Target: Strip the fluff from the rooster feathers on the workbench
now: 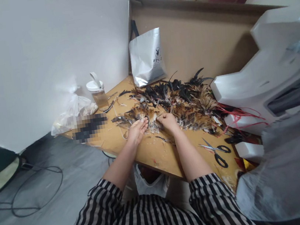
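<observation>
Both my hands are over a row of brown feathers (153, 123) with pale fluffy bases, on the wooden table. My left hand (138, 130) is at the row's left part, thumb and fingers drawn together on the feathers. A short way to its right, my right hand (169, 122) is closed in a pinch at the same row; its fingertips are partly hidden. Behind and to the right spreads a heap of black and brown feathers (175, 96). Black-handled scissors (217, 150) lie partly spread, right of my right forearm.
A silver bag (147, 59) stands at the back against a cardboard panel (197, 35). Left are a lidded jar of brown liquid (99, 95), a clear plastic bag (75, 108) and a blurred-out dark item (89, 128). White foam pieces (233, 89) and red strings (246, 113) border the right side.
</observation>
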Demonstrator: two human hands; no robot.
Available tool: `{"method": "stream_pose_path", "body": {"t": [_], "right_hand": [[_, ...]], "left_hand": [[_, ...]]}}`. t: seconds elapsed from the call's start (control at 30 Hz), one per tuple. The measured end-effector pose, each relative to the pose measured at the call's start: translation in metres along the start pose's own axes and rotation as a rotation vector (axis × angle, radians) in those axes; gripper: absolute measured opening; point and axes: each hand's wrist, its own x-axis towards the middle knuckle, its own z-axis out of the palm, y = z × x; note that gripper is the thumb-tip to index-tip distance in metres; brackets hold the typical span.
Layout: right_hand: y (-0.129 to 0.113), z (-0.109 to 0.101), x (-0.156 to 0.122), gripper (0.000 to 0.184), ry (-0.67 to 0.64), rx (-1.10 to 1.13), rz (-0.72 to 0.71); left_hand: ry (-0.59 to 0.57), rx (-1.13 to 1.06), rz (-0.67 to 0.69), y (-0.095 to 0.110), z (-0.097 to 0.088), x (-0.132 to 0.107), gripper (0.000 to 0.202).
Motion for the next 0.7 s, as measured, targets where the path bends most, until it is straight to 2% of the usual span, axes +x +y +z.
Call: {"method": "stream_pose_path", "body": {"t": [0.17,0.33,0.47,0.6,0.7], "right_hand": [[-0.017,0.018,0.000,0.029,0.029,-0.304,-0.044],[-0.028,0.030,0.000,0.025,0.047,-0.401,0.012],[-0.019,0.027,0.000,0.019,0.025,-0.280,-0.003],[-0.005,0.018,-0.003,0.022,0.030,-0.044,-0.014],[-0.001,0.015,-0.005,0.026,0.053,0.022,-0.026]], "left_hand": [[0.032,-0.038,-0.001,0.001,0.003,-0.001,0.013],[0.035,-0.036,-0.006,0.002,0.004,-0.003,0.012],[0.040,-0.033,-0.007,0.002,0.005,-0.004,0.012],[0.034,-0.040,-0.012,0.003,0.005,-0.004,0.015],[0.027,-0.055,-0.014,0.002,0.004,-0.003,0.016]]}}
